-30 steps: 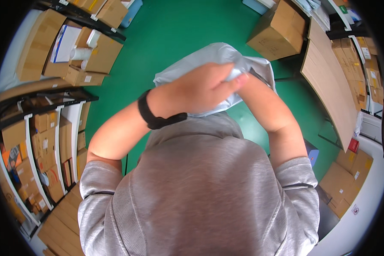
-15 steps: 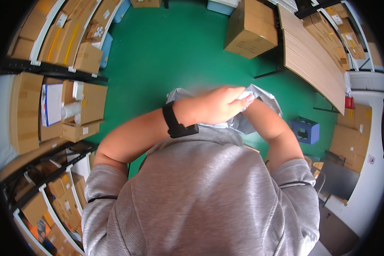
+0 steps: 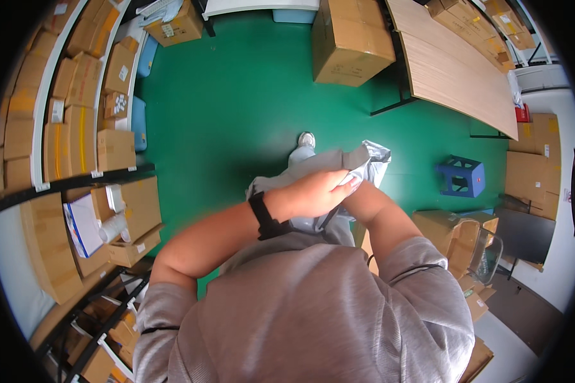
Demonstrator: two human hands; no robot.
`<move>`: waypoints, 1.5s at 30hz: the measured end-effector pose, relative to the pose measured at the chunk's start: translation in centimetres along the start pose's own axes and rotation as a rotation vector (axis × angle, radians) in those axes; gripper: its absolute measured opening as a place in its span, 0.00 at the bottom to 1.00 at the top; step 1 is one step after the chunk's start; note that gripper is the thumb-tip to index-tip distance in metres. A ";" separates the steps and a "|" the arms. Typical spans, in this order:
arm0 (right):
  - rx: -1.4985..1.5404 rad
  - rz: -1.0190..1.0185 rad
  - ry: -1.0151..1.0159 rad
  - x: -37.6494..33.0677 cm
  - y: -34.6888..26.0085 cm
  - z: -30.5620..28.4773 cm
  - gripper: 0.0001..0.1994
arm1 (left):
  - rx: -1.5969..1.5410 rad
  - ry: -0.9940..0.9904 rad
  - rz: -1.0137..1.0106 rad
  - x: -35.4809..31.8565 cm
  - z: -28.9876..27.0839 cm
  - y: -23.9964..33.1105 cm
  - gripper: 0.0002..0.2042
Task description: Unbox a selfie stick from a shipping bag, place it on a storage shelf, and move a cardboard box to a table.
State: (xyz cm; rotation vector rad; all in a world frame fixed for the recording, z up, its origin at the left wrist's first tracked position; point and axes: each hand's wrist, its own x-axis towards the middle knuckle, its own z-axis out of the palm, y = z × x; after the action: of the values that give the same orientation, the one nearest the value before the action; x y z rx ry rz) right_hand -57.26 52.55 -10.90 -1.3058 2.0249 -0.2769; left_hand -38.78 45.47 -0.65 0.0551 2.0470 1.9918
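Observation:
My left hand (image 3: 319, 193), with a black band on its wrist, is closed on a crumpled silver-grey plastic bag (image 3: 377, 159) in front of my body. Its thumb and fingers pinch the bag near a bunched edge. The bag spreads out beyond the hand on both sides, and its contents, if any, cannot be seen. My right forearm (image 3: 380, 214) comes in from the right and crosses under the left hand. The right hand's fingers are hidden behind the left hand and the bag.
Shelves with cardboard boxes (image 3: 116, 150) line the left. A large carton (image 3: 353, 41) stands ahead beside a wooden-topped table (image 3: 453, 67). On the green floor (image 3: 217, 96) at right is a blue stool (image 3: 461, 176). Open cartons (image 3: 437, 230) and a dark chair (image 3: 489, 255) sit close to my right.
The view has shifted, and a white shoe now shows ahead of me. The bag's right end has drawn off my right forearm and gathered higher. My left hand keeps its grip.

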 end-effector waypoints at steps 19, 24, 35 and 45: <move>0.173 -0.151 -0.249 8.4 17.6 -12.3 0.26 | 0.308 0.197 -0.154 30.0 -16.1 0.8 0.20; 0.148 0.061 -0.279 8.3 17.7 -20.4 0.31 | 0.597 0.136 -0.133 36.5 -21.7 2.2 0.20; 0.286 -0.118 0.761 6.8 24.0 -33.0 0.28 | 0.491 0.096 0.008 50.7 -35.2 7.4 0.15; 1.546 -0.069 1.430 2.4 29.9 -37.9 0.28 | 0.504 0.006 0.072 66.7 -37.9 8.2 0.14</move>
State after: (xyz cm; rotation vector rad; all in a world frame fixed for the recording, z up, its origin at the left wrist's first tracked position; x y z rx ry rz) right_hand -104.05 57.45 0.26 0.0464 1.5742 -2.6477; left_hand -112.81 23.79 -4.01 0.2278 2.5284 1.4618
